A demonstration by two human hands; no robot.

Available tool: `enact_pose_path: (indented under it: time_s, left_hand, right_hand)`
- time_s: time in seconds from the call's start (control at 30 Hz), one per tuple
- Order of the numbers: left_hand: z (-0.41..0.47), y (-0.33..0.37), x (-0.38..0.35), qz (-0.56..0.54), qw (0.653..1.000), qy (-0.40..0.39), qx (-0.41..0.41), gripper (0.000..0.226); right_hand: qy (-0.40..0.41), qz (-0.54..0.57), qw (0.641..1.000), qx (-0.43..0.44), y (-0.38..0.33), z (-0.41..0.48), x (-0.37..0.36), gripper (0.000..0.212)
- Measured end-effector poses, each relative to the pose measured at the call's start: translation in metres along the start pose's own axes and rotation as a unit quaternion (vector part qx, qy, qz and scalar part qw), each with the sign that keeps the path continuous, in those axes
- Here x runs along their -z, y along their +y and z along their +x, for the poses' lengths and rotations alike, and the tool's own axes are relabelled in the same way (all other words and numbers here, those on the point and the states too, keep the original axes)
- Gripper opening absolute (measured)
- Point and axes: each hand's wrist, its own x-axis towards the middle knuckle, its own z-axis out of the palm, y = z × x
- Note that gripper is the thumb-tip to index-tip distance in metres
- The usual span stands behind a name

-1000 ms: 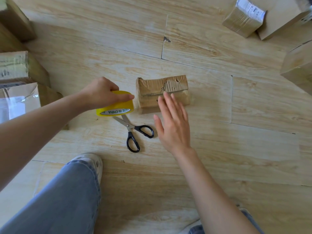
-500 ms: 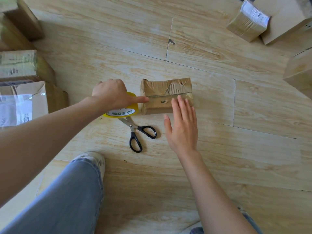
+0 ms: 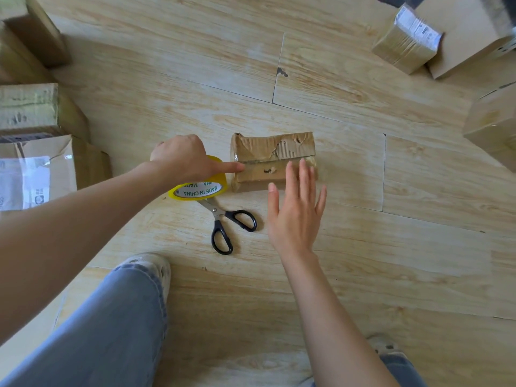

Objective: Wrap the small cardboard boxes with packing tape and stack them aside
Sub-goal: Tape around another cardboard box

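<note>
1. Since a second ago, my left hand [image 3: 181,159] has carried the tape roll [image 3: 199,189] rightward until its forefinger touches the left end of the small box [image 3: 268,148]. My right hand [image 3: 296,216] has slid further onto the box.
2. On the floor [image 3: 391,247], several bigger cartons [image 3: 30,107] stand at the left edge. One glossy, labelled parcel [image 3: 405,40] lies far right and looks already taped, so I judge that part of the work is done.
3. The small box lies flat on the floor, in the middle, just ahead of both hands. Its top skin is torn and I see no fresh strip on it. I think the wrapping of this box is only starting, and the pulling, cutting and stacking are still to do.
4. Its long axis runs left to right across my view, with the right end a little nearer to me. The torn face points up and a seam runs along the length.
5. The left grip is curled over the roll and holds it, with only the forefinger stretched out. The right grip is fully open with the fingers straight and spread. Its fingertips rest on the box's near right part and it holds nothing.
6. The roll sits just beside the box's left end.
7. The scissors [image 3: 223,222] lie untouched on the floor, with the blades partly under the roll.
</note>
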Motion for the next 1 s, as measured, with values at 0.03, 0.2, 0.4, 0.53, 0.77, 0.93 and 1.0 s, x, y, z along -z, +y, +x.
enact_pose_path:
  time_s: [0.03,0.2,0.4,0.53,0.77,0.93,1.0]
  left_hand:
    - [0.000,0.000,-0.001,0.002,1.000,0.002,0.001,0.100]
    - [-0.002,-0.001,-0.005,0.029,0.999,0.024,-0.022,0.102]
    - [-0.002,-0.021,0.005,0.003,0.999,0.015,-0.040,0.084]
    - [-0.002,-0.024,0.004,0.005,0.999,0.009,-0.044,0.078]
    - [-0.004,-0.037,0.011,-0.127,0.985,-0.017,-0.114,0.037]
    - [-0.004,-0.052,0.022,-0.202,0.961,-0.070,-0.175,0.025]
    - [0.002,-0.047,0.016,-0.145,0.973,-0.065,-0.166,0.029]
  right_hand:
    - [-0.009,-0.008,1.000,0.013,-0.004,0.002,0.001,0.061]
    - [-0.109,0.001,0.978,0.179,-0.022,0.006,-0.004,0.060]
    - [-0.094,-0.052,0.992,0.065,-0.005,0.013,-0.005,0.069]
    - [-0.106,-0.100,0.988,0.057,0.009,0.018,0.003,0.089]
    - [-0.119,-0.075,0.990,0.032,0.010,0.019,0.006,0.096]
    - [-0.122,-0.081,0.989,0.037,0.011,0.020,0.006,0.096]
    - [-0.126,-0.082,0.988,0.047,0.012,0.021,0.006,0.095]
